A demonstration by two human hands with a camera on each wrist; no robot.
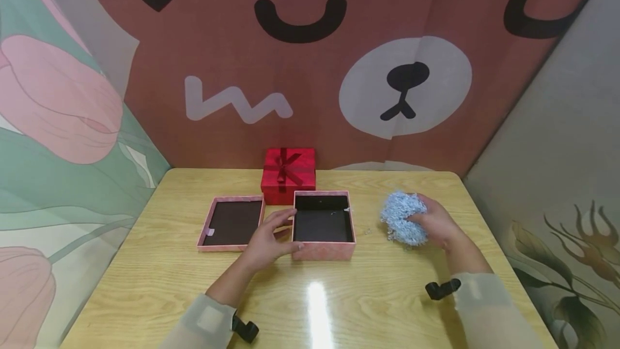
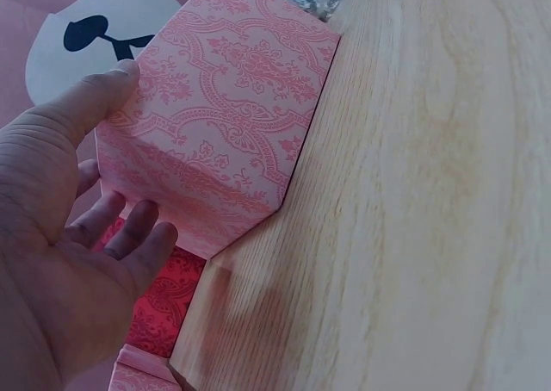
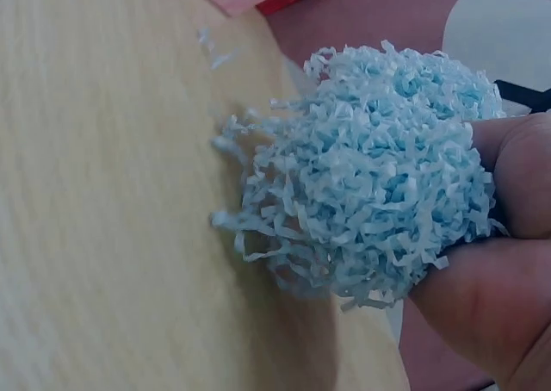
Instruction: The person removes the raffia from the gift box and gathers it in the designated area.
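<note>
A pink patterned gift box (image 1: pixel 323 252) stands lidless on the table, its dark inside facing up. My left hand (image 1: pixel 265 246) holds it at its left side, with the thumb at the near corner of the rim. In the left wrist view the thumb (image 2: pixel 108 89) lies at the box's edge, and the lower fingers curl beside the wall. To the right of the box, my right hand (image 1: pixel 436 222) grips a clump of light blue shredded paper (image 1: pixel 404 217). Loose strands of the shredded paper (image 3: pixel 370 167) hang toward the tabletop in the right wrist view.
The pink box lid (image 1: pixel 232 223) lies upturned left of the box, dark inside up. Behind stands a red gift box (image 1: pixel 289 174) with a ribbon bow. A few paper shreds (image 1: pixel 367 231) lie on the wooden table (image 1: pixel 378 295). A bear-printed curtain (image 1: pixel 310 79) hangs at the back.
</note>
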